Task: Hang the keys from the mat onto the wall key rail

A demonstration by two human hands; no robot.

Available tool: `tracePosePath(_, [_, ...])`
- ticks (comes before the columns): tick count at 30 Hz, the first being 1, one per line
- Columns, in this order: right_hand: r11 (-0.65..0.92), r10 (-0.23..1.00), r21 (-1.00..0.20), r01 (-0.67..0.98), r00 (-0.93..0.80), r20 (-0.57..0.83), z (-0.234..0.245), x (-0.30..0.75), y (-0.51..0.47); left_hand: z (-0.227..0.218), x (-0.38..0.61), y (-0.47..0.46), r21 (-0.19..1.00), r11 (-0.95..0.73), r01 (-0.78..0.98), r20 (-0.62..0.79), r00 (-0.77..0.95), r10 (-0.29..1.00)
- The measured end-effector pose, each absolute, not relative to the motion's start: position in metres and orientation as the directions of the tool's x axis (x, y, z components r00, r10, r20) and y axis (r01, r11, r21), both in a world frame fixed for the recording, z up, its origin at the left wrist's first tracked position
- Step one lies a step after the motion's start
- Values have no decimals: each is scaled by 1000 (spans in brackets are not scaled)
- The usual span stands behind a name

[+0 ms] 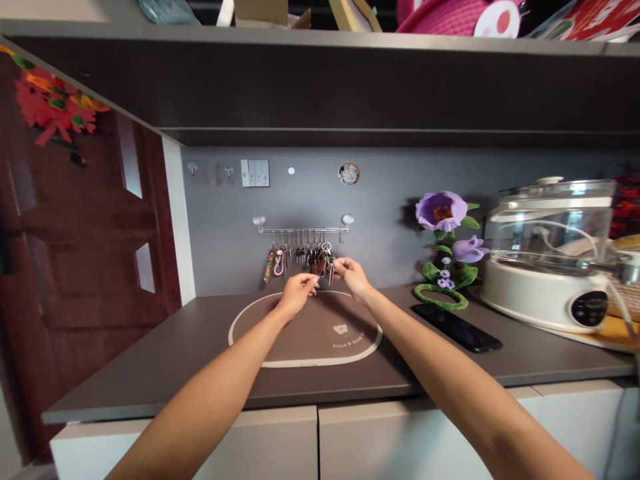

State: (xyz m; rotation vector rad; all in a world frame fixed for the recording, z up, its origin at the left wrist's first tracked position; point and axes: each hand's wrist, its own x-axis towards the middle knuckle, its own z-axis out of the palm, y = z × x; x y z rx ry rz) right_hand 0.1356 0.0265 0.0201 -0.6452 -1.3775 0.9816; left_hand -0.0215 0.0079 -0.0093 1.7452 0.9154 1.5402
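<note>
- Left hand (pixel 299 288) and right hand (pixel 350 272) pinch shut on metal keys (pixel 321 262) under the chrome rail (pixel 303 230).
- One oval mat (pixel 305 333) at six o'clock.
- One flat black phone (pixel 456 327) at four o'clock.

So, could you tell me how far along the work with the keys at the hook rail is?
Done: most key bunches hang on the rail. In hand: left hand and right hand both reach the keys at its right end; whether they are unhooked is unclear. Left: the mat below holds no keys.
</note>
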Motion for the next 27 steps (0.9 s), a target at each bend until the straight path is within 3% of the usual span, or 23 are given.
tracePosePath(6, [457,886,-878,-143,164,435,53,141,45,-9,-22,7,746,-598,292,601,90,794])
tracePosePath(13, [382,896,-915,-127,293,334,76,143,72,-6,-24,5,725,-606,328,625,56,779])
tracePosePath(22, [310,922,-947,-85,269,277,65,153,85,-9,-24,11,729,-594,340,614,57,787])
tracePosePath(27, [349,902,-937,-16,278,331,53,157,83,-13,-26,12,717,-583,382,609,64,791])
